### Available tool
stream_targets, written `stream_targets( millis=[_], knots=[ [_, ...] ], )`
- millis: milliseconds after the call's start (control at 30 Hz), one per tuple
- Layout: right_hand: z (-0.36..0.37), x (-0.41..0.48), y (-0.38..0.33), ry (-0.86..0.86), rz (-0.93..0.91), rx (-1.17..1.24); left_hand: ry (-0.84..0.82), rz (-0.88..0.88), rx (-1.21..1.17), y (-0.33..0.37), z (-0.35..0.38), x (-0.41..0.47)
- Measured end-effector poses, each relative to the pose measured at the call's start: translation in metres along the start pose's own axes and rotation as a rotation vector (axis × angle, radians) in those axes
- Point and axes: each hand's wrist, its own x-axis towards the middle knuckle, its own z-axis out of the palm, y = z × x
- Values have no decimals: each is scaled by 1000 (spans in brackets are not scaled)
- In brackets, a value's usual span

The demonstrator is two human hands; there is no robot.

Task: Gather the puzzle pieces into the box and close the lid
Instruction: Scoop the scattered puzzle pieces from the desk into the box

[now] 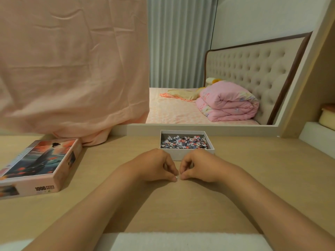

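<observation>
Left hand (154, 165) pinches 1 piece (176, 177), right hand (198, 166) beside — box (188, 154) open.

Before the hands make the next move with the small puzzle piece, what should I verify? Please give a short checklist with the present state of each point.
1. Box open, mouth up, just beyond the hands: ok.
2. Small piece pinched by the left hand down at the table: ok.
3. Right hand also holding that piece: cannot tell; its curled fingertips are right beside it.
4. Way from the piece to the box free of other things: ok.
5. More loose pieces hidden under the hands: cannot tell.
6. Lid off the box, lying picture side up at the left: ok.
</observation>
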Motion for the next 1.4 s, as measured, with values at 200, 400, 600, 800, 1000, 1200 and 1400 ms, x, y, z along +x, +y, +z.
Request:
stream_targets(
  millis=[200,400,600,800,1000,1200,1400],
  knots=[
    [-19,4,11,277,47,220,36,24,-41,3,0,4],
    [-33,21,26,595,137,255,490,-54,-196,6,-18,35],
    [-37,22,47,558,177,31,370,-103,201,-8,-13,62],
    [-21,19,59,180,130,-365,160,-111,387,-14,10,61],
    [-20,19,52,168,30,-305,138,-117,324,-16,11,58],
    [-14,8,39,47,-16,-217,144,-108,321,-8,9,34],
    [-20,-6,17,22,16,-283,175,-117,203,2,2,8]
  ],
)
